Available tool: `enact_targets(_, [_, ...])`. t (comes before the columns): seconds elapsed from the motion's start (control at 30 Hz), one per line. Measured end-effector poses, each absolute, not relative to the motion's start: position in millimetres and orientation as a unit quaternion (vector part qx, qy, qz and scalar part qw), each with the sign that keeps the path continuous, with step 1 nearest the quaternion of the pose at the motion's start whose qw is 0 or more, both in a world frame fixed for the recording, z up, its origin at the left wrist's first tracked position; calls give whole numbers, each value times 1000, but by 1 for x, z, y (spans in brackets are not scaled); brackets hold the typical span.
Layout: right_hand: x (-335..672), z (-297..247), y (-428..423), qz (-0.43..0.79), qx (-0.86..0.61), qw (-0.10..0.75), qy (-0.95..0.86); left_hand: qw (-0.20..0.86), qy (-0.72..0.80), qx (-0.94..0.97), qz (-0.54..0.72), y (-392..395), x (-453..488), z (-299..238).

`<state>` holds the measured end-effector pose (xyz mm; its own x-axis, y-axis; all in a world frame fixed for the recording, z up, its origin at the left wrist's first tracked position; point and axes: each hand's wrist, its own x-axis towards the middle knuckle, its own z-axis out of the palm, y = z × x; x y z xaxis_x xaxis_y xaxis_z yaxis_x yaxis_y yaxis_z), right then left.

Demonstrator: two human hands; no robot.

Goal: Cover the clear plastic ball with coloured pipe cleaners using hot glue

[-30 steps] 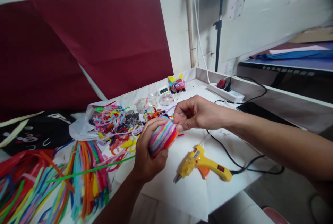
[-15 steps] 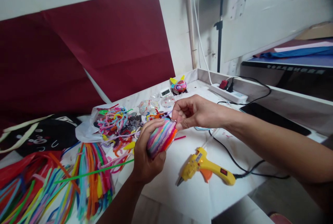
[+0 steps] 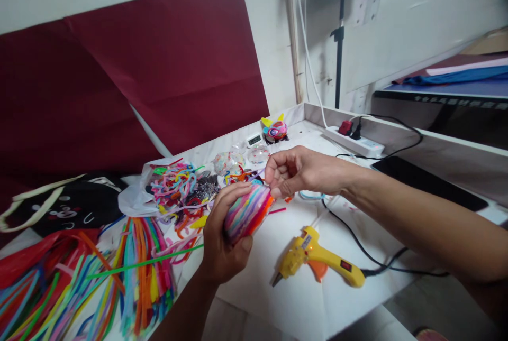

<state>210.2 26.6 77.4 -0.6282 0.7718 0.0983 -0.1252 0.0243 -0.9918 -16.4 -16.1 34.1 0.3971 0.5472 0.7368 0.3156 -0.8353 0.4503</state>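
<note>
My left hand [image 3: 228, 240] is wrapped round a ball covered in stripes of coloured pipe cleaner [image 3: 250, 211], with pink, purple, blue and orange bands. At the ball's upper right edge, my right hand [image 3: 293, 172] is closed in a pinch, thumb against fingers. What it pinches is too small to make out. Below on the table, a yellow glue gun [image 3: 313, 256] lies on its side, nozzle to the left. A green pipe cleaner [image 3: 159, 259] runs out from behind my left hand.
Bundles of pipe cleaners [image 3: 143, 277] spread over the left side. Behind them lie a plastic bag of curled pieces [image 3: 133, 198] and a black bag [image 3: 67, 206]. Farther back are a small timer [image 3: 254, 140], a horned, colourful figure [image 3: 275, 129], a power strip [image 3: 355, 143] and a dark phone-like slab [image 3: 431, 182].
The whole view has shifted slightly. Both hands keep almost the same hold on the ball, and the glue gun lies in place.
</note>
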Motion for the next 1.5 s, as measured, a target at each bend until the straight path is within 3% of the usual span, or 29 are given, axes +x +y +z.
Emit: enact_targets(1.5, [216,58,32,747,-309,285,-515,107,227,844,475,-24,-14,42])
